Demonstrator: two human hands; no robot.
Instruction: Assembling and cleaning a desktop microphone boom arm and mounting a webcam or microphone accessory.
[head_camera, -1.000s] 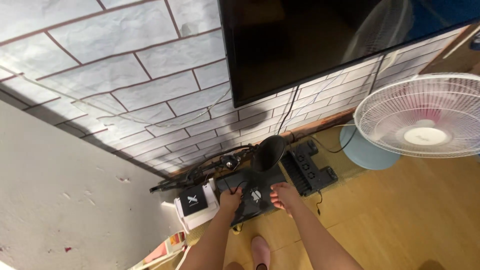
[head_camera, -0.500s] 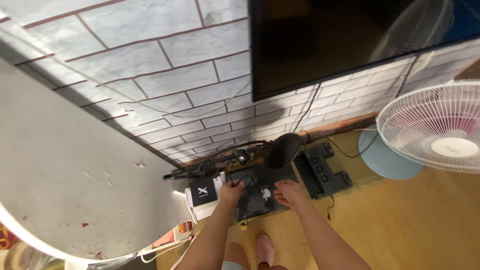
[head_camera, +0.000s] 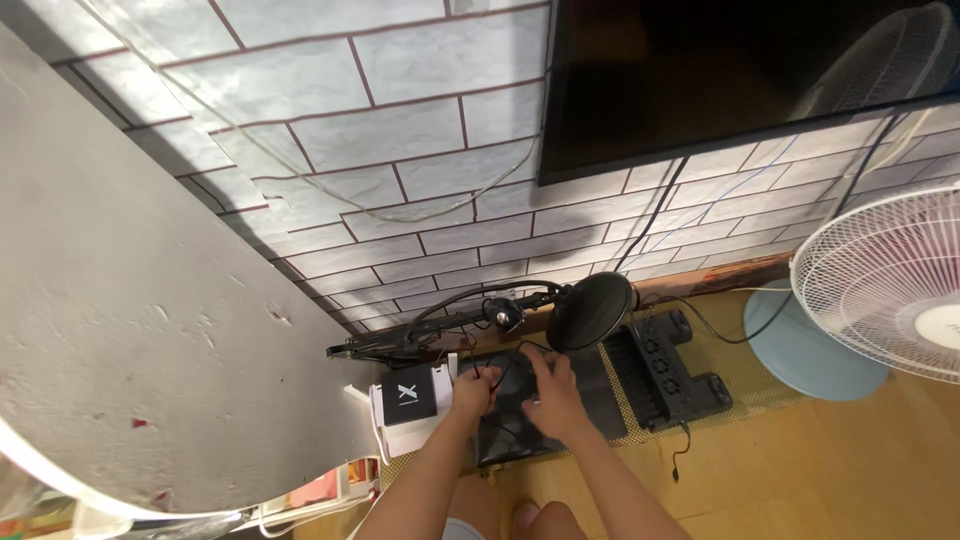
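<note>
Two hands meet over a flat black device (head_camera: 545, 415) lying on the floor by the brick wall (head_camera: 400, 150); the left hand (head_camera: 474, 392) pinches a thin black cable (head_camera: 497, 372) above its near edge; the right hand (head_camera: 553, 400) rests spread on its top; a round black pop filter (head_camera: 590, 311) hangs just behind; a white box (head_camera: 408, 400) sits just left; a white fan (head_camera: 890, 280) stands well apart, right.

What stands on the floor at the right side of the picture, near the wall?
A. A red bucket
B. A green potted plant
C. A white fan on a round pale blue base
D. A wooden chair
C: a white fan with a wire grille stands on a round pale blue base at the right, by the brick-pattern wall.
</note>
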